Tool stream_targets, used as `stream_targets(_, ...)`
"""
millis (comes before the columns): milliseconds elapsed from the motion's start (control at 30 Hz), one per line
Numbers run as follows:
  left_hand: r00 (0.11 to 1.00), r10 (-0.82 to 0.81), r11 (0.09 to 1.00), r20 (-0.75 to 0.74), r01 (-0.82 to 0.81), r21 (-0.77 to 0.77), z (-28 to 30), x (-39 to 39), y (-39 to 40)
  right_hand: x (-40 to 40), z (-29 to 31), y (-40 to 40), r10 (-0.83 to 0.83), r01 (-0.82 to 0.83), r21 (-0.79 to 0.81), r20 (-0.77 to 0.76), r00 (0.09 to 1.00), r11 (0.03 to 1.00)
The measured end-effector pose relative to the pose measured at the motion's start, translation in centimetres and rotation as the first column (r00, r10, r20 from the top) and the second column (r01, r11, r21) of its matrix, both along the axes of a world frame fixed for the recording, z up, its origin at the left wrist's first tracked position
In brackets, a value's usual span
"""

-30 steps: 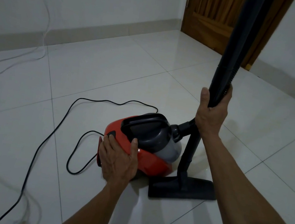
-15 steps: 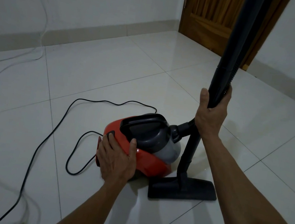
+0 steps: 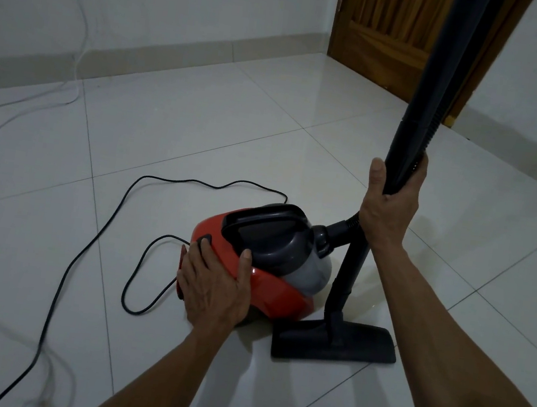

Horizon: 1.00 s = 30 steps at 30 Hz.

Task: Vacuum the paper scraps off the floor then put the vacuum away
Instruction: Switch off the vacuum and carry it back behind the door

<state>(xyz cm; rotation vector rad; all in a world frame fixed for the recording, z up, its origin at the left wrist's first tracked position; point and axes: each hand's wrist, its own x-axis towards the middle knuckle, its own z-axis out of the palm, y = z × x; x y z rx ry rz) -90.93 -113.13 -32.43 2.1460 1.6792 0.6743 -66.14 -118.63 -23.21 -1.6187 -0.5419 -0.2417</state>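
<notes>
A small red and grey canister vacuum [image 3: 271, 272] sits on the white tiled floor in the middle of the view. My left hand [image 3: 214, 285] lies flat on its red rear end, fingers spread beside the dark button. My right hand [image 3: 389, 206] grips the upright black tube [image 3: 423, 97] at its lower part. The black floor nozzle [image 3: 361, 345] rests flat on the tiles to the right of the canister. I see no paper scraps on the floor.
The black power cord [image 3: 101, 231] loops over the tiles to the left of the vacuum and runs to the lower left. A pale cable [image 3: 78, 49] hangs down the left wall. A wooden door [image 3: 388, 30] stands at the back right.
Almost nothing has moved; my left hand stays on the vacuum's rear and my right hand keeps its hold on the tube. The view has shifted slightly.
</notes>
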Motion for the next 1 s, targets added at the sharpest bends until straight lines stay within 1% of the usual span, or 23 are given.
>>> stream_targets(1000,1.0,0.0,1.0,-0.017,0.0,0.014,-0.11,-0.08,0.08,-0.21,0.12,-0.24,-0.005,0.005,0.006,0.015,1.0,1.0)
